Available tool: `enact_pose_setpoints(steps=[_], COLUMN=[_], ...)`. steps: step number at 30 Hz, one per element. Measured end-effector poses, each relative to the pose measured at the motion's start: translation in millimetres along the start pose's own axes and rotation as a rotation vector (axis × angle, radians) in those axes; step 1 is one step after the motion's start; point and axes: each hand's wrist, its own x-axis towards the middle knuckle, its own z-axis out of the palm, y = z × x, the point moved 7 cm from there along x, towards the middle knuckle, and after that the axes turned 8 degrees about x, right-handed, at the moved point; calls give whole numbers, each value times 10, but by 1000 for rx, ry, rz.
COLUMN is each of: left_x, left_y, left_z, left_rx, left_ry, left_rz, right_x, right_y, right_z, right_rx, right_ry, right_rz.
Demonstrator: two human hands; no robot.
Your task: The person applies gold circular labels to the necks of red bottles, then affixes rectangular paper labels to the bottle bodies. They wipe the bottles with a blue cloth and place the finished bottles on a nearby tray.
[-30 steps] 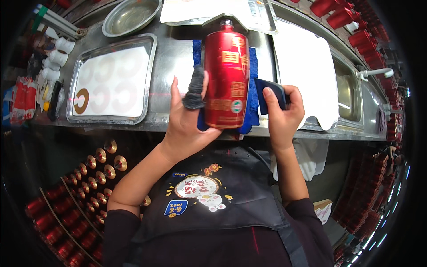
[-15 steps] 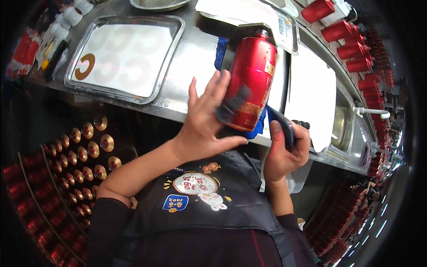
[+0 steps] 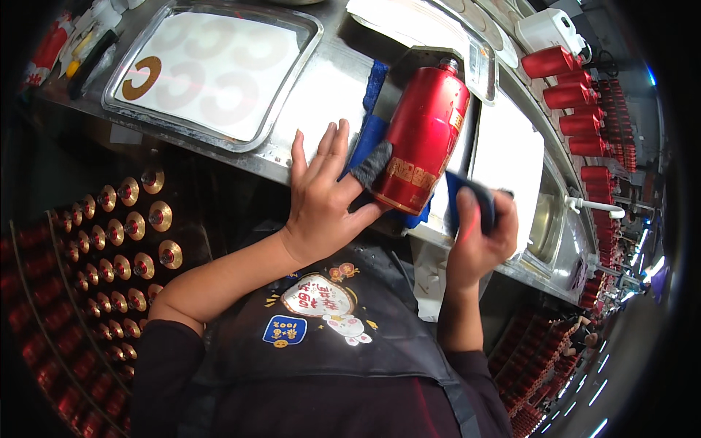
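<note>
A red metallic bottle (image 3: 426,135) with gold print lies in a dark grey holder (image 3: 420,54) at the counter's edge, its threaded neck pointing away from me. My left hand (image 3: 321,197) is open beside the bottle's lower left. Its index finger wears a dark grey sleeve (image 3: 374,166) and touches the bottle's side; the thumb reaches toward the base, the other fingers stretch out. To the right, apart from the bottle, my right hand (image 3: 488,237) pinches a dark, flat, scraper-like pad (image 3: 480,203), partly hidden by the fingers. Blue cloth (image 3: 369,131) shows under and beside the bottle.
On the left, a metal tray (image 3: 310,40) bears a white sheet with one gold C-shaped label (image 3: 141,78). White sheets (image 3: 511,157) lie right of the bottle, before a sink (image 3: 544,223). Red bottles (image 3: 573,95) line the back right; racked bottles (image 3: 128,191) stand below left.
My left hand has drawn back from over the bottle to its lower left side. The right hand, still holding the pad, has moved slightly away to the right. The view has shifted a little.
</note>
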Motion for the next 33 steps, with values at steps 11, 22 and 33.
enact_pose_setpoints(steps=[11, 22, 33], left_x=[131, 99, 169], left_y=[-25, 1, 12], left_z=[59, 39, 33], left_rx=[-243, -250, -336], left_ry=[36, 45, -28], left_rz=[53, 46, 48], right_x=[21, 843, 232], right_y=[-340, -408, 156], right_z=[278, 727, -14], right_rx=[-360, -346, -216], right_ry=[-228, -277, 1], right_rz=[-261, -407, -46])
